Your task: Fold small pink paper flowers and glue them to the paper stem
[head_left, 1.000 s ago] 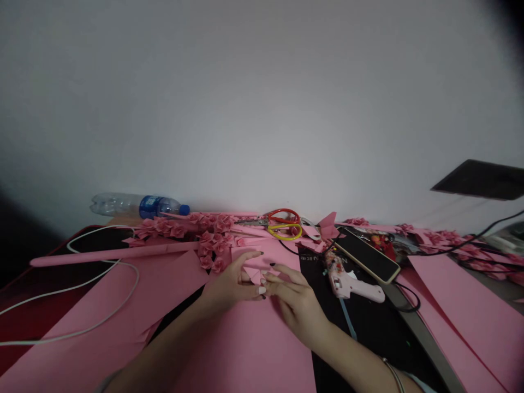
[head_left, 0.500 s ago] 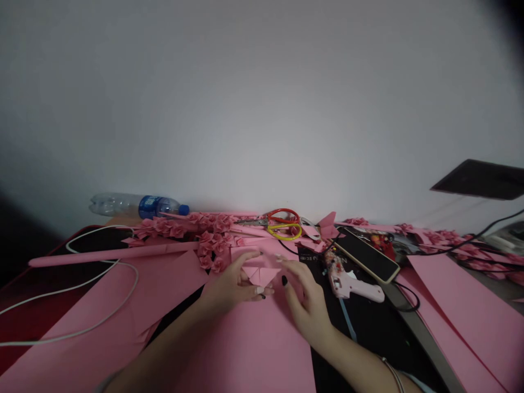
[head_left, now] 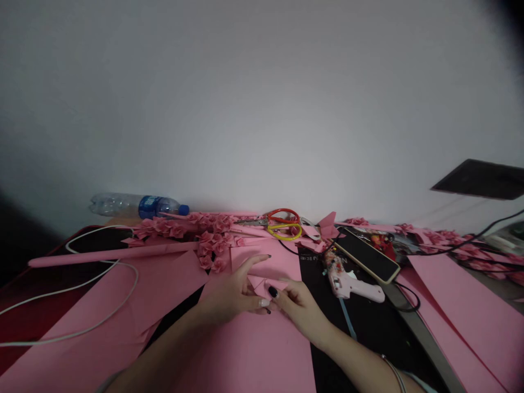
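Between my hands is a small folded piece of pink paper [head_left: 258, 284] with creases and pointed corners. My left hand [head_left: 232, 292] grips its left and lower side, the thumb near the bottom edge and the index finger stretched away from it. From the right, my right hand [head_left: 301, 308] pinches the same piece, its dark-nailed thumb pressed on the front and the other fingers behind, partly hidden. Below both hands lies a large sheet of pink paper [head_left: 262, 355].
Behind are paper roses [head_left: 215, 245], scissors [head_left: 284, 231] with red and yellow handles, and a plastic bottle [head_left: 123, 205] against the wall. To the right lie a glue gun [head_left: 356, 286], a phone [head_left: 366, 254] and more pink sheets [head_left: 470, 311]. A white cable [head_left: 123, 322] crosses the left side.
My right hand has closed from open fingers onto the folded paper, thumb on its front. The paper and my left hand have shifted slightly down, and the paper slightly right.
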A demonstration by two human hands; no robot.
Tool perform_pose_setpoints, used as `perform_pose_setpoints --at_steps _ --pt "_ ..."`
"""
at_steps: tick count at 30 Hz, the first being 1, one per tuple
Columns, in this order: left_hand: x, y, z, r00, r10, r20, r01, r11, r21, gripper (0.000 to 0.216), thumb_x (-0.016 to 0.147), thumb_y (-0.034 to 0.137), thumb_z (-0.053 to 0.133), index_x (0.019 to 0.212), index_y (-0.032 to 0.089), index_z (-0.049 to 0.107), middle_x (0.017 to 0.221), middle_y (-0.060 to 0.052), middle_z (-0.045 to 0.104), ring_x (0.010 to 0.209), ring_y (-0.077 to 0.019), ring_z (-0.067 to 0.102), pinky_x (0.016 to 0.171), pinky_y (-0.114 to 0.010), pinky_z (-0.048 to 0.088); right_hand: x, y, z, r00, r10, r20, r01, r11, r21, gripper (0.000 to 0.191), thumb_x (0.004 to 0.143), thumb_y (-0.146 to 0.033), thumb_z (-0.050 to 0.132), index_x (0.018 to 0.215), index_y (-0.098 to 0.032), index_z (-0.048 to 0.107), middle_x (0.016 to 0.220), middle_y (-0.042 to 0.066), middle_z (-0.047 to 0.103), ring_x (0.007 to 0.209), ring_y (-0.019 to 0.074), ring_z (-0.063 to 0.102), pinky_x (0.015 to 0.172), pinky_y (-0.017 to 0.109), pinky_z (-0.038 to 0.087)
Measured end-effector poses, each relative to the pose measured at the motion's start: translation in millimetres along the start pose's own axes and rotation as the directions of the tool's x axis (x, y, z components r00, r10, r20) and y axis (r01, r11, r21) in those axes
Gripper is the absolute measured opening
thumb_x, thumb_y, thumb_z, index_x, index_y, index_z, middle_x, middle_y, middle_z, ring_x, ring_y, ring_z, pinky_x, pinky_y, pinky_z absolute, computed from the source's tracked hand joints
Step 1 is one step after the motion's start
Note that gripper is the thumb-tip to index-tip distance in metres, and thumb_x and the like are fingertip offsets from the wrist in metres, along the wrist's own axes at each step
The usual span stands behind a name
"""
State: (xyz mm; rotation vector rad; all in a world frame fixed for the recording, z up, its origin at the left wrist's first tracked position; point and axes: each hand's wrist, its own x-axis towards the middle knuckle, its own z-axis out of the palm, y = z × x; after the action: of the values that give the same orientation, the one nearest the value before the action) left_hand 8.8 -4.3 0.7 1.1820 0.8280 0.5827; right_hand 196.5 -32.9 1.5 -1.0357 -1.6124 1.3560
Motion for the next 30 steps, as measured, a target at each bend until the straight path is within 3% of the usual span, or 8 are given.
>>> perform_pose_setpoints --at_steps 4,8,16,21,25,30 --pt "-1.9 2.3 1.2 0.999 -0.016 0.052 0.016 1.000 0.002 0.089 0.077 0.019 0.075 0.150 0.026 0.027 0.066 0.004 0.065 0.068 -0.0191 0.072 0.062 -0.026 0.052 0.9 -7.1 0.7 0.996 0.000 0.084 0.001 1.000 -0.009 0.049 0.094 -0.057 0.046 0.061 -0.020 0.045 0.058 -0.005 0.036 0.051 0.0105 0.028 0.048 0.024 0.024" --pt "-1.1 0.4 0.1 0.997 -0.011 0.077 0.011 1.000 0.002 0.091 0.075 0.018 0.077 0.150 0.026 0.027 0.072 0.001 0.068 0.067 -0.0194 0.073 0.060 -0.025 0.052 0.1 -7.7 -0.7 0.996 0.005 0.093 0.000 0.998 -0.057 0.048 0.095 -0.056 0.045 0.062 -0.021 0.041 0.056 -0.006 0.035 0.050 0.0101 0.026 0.048 0.024 0.022" --pt "0.3 -4.6 -0.8 0.997 -0.010 0.076 0.011 1.000 -0.013 0.090 0.074 0.016 0.077 0.150 0.027 0.029 0.050 0.010 0.055 0.053 -0.0158 0.066 0.060 -0.027 0.054 -3.0 -3.4 -1.6 0.997 -0.029 0.072 0.040 0.985 -0.169 0.048 0.099 -0.050 0.041 0.060 -0.021 0.039 0.053 -0.007 0.032 0.048 0.0096 0.024 0.046 0.024 0.020" --pt "1.6 -4.4 0.1 0.999 -0.017 0.051 0.017 1.000 -0.001 0.090 0.073 0.018 0.078 0.149 0.023 0.030 0.055 0.006 0.064 0.062 -0.0205 0.073 0.059 -0.025 0.054 -2.8 -3.2 -1.2 0.996 -0.030 0.085 0.043 0.988 -0.146 0.047 0.100 -0.050 0.038 0.063 -0.021 0.042 0.056 -0.006 0.037 0.051 0.0102 0.028 0.049 0.024 0.024" --pt "2.1 -3.4 3.1 0.999 -0.022 0.048 0.025 0.998 -0.064 0.088 0.076 0.021 0.076 0.149 0.020 0.028 0.067 -0.001 0.072 0.072 -0.0244 0.076 0.069 -0.033 0.058 -2.9 0.9 -1.5 0.994 -0.003 0.105 0.011 0.997 -0.075 0.048 0.101 -0.050 0.037 0.065 -0.020 0.047 0.058 -0.004 0.043 0.052 0.0111 0.033 0.052 0.025 0.028" --pt "3.9 -3.8 2.5 1.000 -0.020 -0.020 0.018 0.993 -0.120 0.086 0.073 0.024 0.079 0.146 0.020 0.033 0.063 0.006 0.063 0.065 -0.0201 0.073 0.066 -0.032 0.058 -4.7 1.9 -3.0 0.999 -0.011 0.032 0.011 1.000 0.010 0.046 0.095 -0.055 0.044 0.065 -0.021 0.046 0.057 -0.004 0.039 0.053 0.0126 0.033 0.052 0.026 0.028"
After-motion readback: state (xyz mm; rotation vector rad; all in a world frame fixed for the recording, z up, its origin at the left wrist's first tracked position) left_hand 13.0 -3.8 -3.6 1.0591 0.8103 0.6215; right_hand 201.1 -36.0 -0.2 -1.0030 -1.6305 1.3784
